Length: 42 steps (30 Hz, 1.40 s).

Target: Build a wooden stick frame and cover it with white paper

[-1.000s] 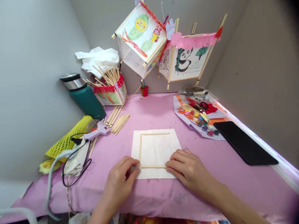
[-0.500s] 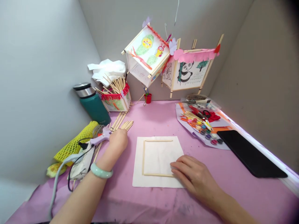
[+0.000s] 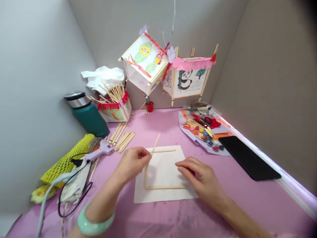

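Note:
My left hand [image 3: 132, 164], with a pale green bangle [image 3: 95, 224] on the wrist, pinches a thin wooden stick [image 3: 156, 142] that points up and away over a white paper sheet [image 3: 160, 172]. Three sticks lie on the sheet in a U: one on the left [image 3: 145, 170], one at the far side [image 3: 162, 150], one at the near side [image 3: 164, 187]. My right hand [image 3: 198, 175] rests on the sheet's right part, its fingertips close to the near stick's right end. It holds nothing that I can see.
Loose wooden sticks [image 3: 124, 141] and a lilac glue gun [image 3: 99, 152] lie left of the sheet on the pink tablecloth [image 3: 158, 124]. A black tablet [image 3: 249, 158] and a paint palette sheet [image 3: 205, 132] lie to the right. Paper lanterns [image 3: 145, 62] hang above.
My left hand has moved from the loose sticks to above the sheet, now with a stick in it. My right hand has stayed on the sheet, and the view has shifted slightly.

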### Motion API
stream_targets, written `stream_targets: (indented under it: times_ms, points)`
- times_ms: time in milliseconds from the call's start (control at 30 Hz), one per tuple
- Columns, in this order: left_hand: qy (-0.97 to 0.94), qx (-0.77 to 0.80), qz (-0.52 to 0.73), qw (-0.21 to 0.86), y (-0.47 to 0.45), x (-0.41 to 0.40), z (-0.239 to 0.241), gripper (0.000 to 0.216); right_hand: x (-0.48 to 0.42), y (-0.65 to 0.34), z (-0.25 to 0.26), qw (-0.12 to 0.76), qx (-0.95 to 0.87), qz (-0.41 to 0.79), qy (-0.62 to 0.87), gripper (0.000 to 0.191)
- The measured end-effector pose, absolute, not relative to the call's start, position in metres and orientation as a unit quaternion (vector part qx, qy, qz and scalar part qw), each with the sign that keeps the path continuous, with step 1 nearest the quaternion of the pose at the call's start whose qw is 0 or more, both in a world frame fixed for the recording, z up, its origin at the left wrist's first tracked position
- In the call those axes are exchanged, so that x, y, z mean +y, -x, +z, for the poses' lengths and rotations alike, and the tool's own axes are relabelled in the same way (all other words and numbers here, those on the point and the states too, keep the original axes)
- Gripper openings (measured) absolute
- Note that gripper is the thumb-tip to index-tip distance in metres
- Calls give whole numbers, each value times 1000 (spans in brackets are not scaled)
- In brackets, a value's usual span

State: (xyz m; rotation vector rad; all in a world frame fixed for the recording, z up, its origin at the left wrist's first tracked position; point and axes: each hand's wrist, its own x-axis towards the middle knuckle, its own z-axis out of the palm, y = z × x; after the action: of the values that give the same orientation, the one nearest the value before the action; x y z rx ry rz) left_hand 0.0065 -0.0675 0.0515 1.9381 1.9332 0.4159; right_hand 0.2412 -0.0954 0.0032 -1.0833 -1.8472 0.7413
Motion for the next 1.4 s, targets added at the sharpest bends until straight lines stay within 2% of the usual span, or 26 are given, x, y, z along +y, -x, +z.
stream_targets:
  times_ms: [100, 233, 400, 600, 833, 1000, 1133, 1400]
  points:
    - [-659, 622, 248, 343, -41, -90, 47, 20, -95, -230, 15, 434, -681, 353, 472, 19]
    - [-644, 600, 273, 388, -69, -103, 39, 18, -94, -221, 23, 411, -646, 398, 505, 21]
    - [-674, 600, 240, 359, -65, -94, 34, 23, -79, -232, 27, 349, -660, 365, 557, 23]
    - [-730, 627, 194, 193, -38, -59, 37, 21, -58, -250, 26, 164, -741, 261, 597, 24]
    - [-727, 640, 193, 158, -21, -38, 26, 21, -56, -246, 21, 23, -795, 132, 592, 32]
    - [-753, 606, 179, 182, -26, -54, 26, 17, -52, -244, 23, 1, -808, 124, 576, 32]
    - [-803, 535, 122, 232, -39, -85, 30, 13, -52, -243, 23, -6, -814, 118, 569, 31]
    - [-800, 546, 100, 228, -46, -118, 13, 16, -55, -240, 19, -4, -813, 98, 574, 29]
